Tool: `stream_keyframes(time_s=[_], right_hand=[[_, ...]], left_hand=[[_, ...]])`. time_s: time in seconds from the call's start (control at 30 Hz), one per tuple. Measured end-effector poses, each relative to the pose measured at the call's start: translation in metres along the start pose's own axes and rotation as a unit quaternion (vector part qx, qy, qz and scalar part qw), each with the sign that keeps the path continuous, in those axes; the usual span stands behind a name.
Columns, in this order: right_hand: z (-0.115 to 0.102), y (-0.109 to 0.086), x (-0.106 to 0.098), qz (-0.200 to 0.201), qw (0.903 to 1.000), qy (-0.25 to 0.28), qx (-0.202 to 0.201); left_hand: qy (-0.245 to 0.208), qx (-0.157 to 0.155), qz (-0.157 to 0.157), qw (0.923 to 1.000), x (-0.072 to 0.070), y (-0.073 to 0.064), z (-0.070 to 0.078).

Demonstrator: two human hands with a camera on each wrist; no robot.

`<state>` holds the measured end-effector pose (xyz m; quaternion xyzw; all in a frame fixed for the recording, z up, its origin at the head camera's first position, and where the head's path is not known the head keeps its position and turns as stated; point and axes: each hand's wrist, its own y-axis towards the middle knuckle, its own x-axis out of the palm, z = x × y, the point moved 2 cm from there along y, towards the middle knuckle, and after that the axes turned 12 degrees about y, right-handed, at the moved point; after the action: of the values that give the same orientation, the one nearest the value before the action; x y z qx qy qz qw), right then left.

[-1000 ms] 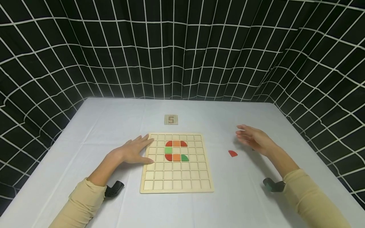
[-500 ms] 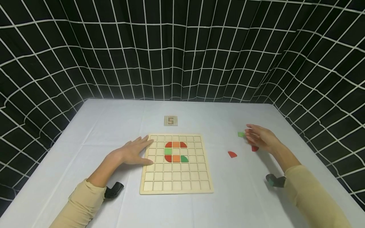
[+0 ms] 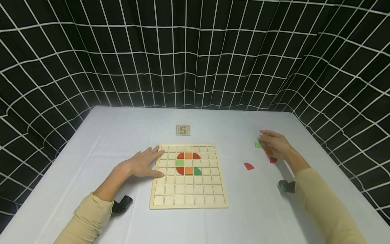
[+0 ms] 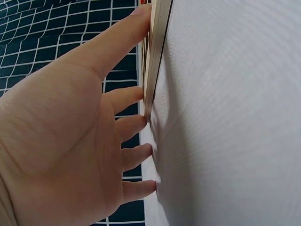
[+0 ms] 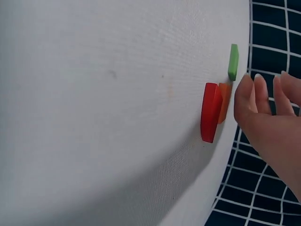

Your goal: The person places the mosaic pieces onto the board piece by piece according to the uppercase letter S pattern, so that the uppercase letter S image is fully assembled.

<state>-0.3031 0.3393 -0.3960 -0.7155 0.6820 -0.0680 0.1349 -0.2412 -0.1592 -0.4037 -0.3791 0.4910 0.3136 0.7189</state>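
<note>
My left hand [image 3: 141,163] rests spread on the left edge of a square wooden grid board [image 3: 189,195]; the left wrist view shows the thumb [image 4: 124,35] over its rim. Red quarter-round, orange square, light green and dark green [image 3: 197,170] tiles sit in the board's upper cells, forming a C-like curve. On the right, my right hand [image 3: 275,142] hovers with bent, relaxed fingers above loose tiles, holding nothing. Beneath and beside it lie a light green tile [image 5: 233,62], an orange tile [image 5: 225,103] and a red tile [image 5: 211,113], partly covered in the head view.
Another red quarter-round tile [image 3: 248,166] lies between board and right hand. A small card [image 3: 182,130] with an S pattern on a grid lies behind the board. White cloth [image 3: 122,125] covers the table; a black curtain [image 3: 195,54] with white grid lines surrounds it.
My right hand has moved right, then slightly farther from me, uncovering the light green, orange and red tiles. The left hand and the board's tiles stay as they were.
</note>
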Motion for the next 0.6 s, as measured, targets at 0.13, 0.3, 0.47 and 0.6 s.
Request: stream_keyframes(time_s=[0.13,0.3,0.47,0.6], right_hand=[[0.000,0.005,0.001,0.015,0.9990,-0.042,-0.001],[0.002,0.006,0.001,0.021,0.9944,-0.102,-0.017],[0.006,0.011,-0.001,0.015,0.9852,-0.166,-0.040],[0.008,0.013,-0.002,0.003,0.9821,-0.183,-0.044]], left_hand=[[0.000,0.001,0.001,1.0000,0.000,0.001,0.000],[0.000,0.002,0.001,1.0000,0.000,0.001,0.000],[0.000,0.002,0.000,1.0000,0.000,0.000,0.001],[-0.001,0.001,0.000,1.0000,0.000,0.000,0.001]])
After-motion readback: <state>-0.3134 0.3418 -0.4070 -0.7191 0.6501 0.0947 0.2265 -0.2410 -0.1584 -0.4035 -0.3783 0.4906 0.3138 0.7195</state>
